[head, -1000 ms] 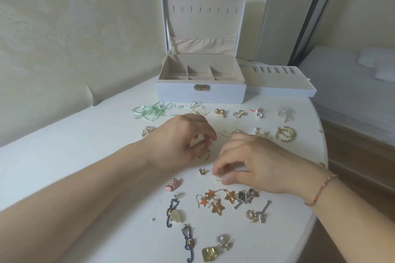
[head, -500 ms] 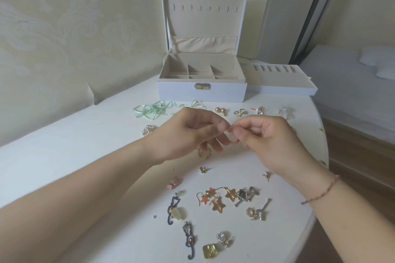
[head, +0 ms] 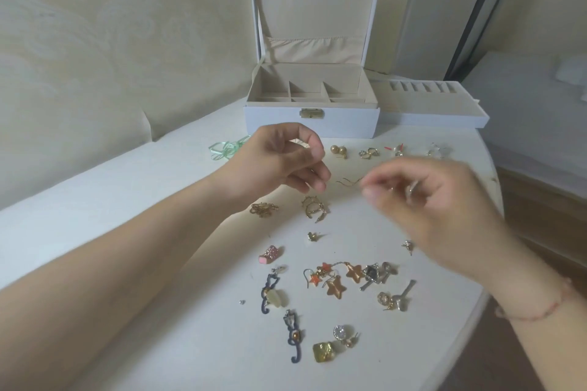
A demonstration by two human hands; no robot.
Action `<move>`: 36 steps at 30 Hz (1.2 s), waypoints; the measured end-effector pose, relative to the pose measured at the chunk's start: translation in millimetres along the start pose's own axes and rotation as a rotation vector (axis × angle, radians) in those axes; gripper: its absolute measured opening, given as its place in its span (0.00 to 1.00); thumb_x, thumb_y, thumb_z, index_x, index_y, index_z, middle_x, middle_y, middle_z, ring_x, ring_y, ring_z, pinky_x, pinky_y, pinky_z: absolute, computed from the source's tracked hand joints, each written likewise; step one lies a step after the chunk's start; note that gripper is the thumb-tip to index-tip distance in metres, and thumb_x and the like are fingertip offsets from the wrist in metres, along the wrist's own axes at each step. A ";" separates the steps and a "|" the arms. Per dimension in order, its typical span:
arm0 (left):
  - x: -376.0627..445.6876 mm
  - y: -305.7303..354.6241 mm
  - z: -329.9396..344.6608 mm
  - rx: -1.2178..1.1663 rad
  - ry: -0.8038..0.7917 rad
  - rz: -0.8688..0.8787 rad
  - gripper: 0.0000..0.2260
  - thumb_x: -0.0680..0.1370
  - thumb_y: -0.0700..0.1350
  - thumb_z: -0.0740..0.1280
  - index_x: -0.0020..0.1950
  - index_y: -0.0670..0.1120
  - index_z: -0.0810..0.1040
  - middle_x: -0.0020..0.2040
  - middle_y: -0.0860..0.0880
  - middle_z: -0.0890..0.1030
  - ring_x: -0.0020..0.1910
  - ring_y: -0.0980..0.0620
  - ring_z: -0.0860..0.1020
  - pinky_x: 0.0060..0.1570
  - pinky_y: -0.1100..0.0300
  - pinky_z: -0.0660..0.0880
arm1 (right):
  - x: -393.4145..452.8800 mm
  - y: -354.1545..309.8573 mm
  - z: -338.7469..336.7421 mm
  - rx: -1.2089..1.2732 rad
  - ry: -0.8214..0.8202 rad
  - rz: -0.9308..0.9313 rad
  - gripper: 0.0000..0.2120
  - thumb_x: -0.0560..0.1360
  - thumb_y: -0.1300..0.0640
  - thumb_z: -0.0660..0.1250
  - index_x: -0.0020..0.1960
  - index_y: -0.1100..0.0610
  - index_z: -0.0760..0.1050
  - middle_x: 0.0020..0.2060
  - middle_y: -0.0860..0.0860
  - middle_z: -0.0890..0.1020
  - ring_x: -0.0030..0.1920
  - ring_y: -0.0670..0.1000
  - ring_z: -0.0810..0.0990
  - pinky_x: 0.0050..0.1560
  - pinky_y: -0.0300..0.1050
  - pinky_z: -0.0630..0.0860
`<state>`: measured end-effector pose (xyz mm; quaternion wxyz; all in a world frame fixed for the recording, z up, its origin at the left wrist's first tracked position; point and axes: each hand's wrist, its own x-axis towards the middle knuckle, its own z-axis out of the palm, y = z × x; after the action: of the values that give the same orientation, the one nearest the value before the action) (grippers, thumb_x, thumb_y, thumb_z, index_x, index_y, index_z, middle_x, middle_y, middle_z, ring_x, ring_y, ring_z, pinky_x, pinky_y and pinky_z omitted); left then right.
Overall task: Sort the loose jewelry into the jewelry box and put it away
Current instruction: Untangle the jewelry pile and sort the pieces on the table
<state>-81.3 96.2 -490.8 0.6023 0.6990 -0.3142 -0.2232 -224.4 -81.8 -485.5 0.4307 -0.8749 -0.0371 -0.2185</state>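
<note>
Both hands are raised above the white table (head: 95, 200): the left hand (head: 279, 165) is loosely curled, its hold unclear; the blurred right hand (head: 425, 200) cannot be judged. Loose jewelry (head: 333, 282) is scattered before the open jewelry box (head: 311, 122).

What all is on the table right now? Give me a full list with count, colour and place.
jewelry box: one, white with beige lining, lid open, far centre of the table
tray: one, white and beige, right of the box
ribbon: one, mint green, left of the box front
ball studs: two, gold, in front of the box
star earrings: a few, orange-gold, near centre
cat earrings: two, dark blue, near left
square stone: one, yellow, near edge
pink charm: one, left of centre
table: one, white
left hand: fingers curled, above the table
right hand: blurred, above the table
</note>
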 end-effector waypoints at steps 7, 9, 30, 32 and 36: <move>0.0 -3.9 4.1 0.052 -0.023 0.004 0.02 0.78 0.39 0.68 0.49 0.41 0.79 0.38 0.43 0.83 0.34 0.46 0.82 0.36 0.60 0.77 | -24.0 -32.5 64.5 -0.389 -0.484 -0.290 0.13 0.73 0.40 0.63 0.53 0.44 0.79 0.42 0.42 0.79 0.45 0.44 0.68 0.42 0.40 0.67; -0.7 -4.6 3.9 0.071 -0.025 0.015 0.02 0.77 0.38 0.69 0.49 0.41 0.79 0.37 0.43 0.83 0.33 0.47 0.81 0.35 0.61 0.77 | -23.5 -31.5 66.8 -0.349 -0.522 -0.261 0.11 0.74 0.41 0.64 0.52 0.44 0.79 0.43 0.42 0.79 0.46 0.45 0.68 0.44 0.42 0.69; -2.9 -5.7 10.3 0.212 -0.092 0.056 0.11 0.78 0.37 0.68 0.60 0.42 0.76 0.41 0.43 0.86 0.42 0.44 0.85 0.46 0.52 0.82 | 20.6 13.5 26.1 -0.108 -0.016 0.146 0.09 0.70 0.53 0.73 0.48 0.47 0.77 0.33 0.42 0.83 0.32 0.44 0.77 0.39 0.36 0.74; -4.2 -4.7 12.5 0.249 -0.094 0.095 0.14 0.79 0.37 0.67 0.63 0.45 0.73 0.41 0.43 0.86 0.42 0.45 0.85 0.43 0.55 0.81 | 21.6 14.8 27.8 -0.131 -0.019 0.138 0.05 0.71 0.51 0.72 0.47 0.47 0.79 0.32 0.44 0.82 0.32 0.45 0.76 0.39 0.39 0.75; -6.4 -5.6 15.1 0.317 -0.079 0.145 0.16 0.81 0.36 0.63 0.67 0.48 0.69 0.42 0.43 0.85 0.42 0.48 0.85 0.43 0.53 0.81 | 21.9 15.5 29.6 -0.211 0.017 0.109 0.03 0.70 0.47 0.71 0.40 0.46 0.80 0.30 0.42 0.80 0.30 0.47 0.76 0.37 0.47 0.77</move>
<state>-95.3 90.6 -499.4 0.4861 0.7514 -0.4186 -0.1543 -190.4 -71.3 -503.6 0.3476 -0.9143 0.0375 -0.2046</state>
